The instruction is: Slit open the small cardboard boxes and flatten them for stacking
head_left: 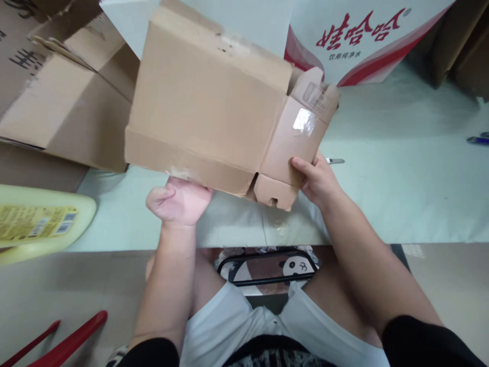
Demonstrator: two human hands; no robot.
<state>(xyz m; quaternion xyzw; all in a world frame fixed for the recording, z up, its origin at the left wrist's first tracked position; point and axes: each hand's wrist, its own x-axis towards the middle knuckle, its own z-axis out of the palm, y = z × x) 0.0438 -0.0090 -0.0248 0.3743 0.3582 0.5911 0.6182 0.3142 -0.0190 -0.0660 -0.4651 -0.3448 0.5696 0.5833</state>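
Observation:
A flattened-looking brown cardboard box (210, 102) is held up at a tilt above the table, its end flaps folded outward on the right. My right hand (317, 178) grips the narrow end panel, thumb on top and fingers behind it. Under the lower left edge is my left hand (181, 201), palm turned up, its fingers mostly hidden beneath the cardboard. Clear tape shows on the end panel and along the edges. Just beyond my right hand a small metal blade-like piece (336, 161) sticks out; whether it lies on the table or touches the hand, I cannot tell.
The table (401, 193) has a pale green cover. Opened cartons (57, 107) stand at left, near a yellow jug (42, 219). A white carton with red lettering (362, 41) is at the back. Pens (477, 140) lie far right. A panda-printed container (267, 267) sits below the table edge.

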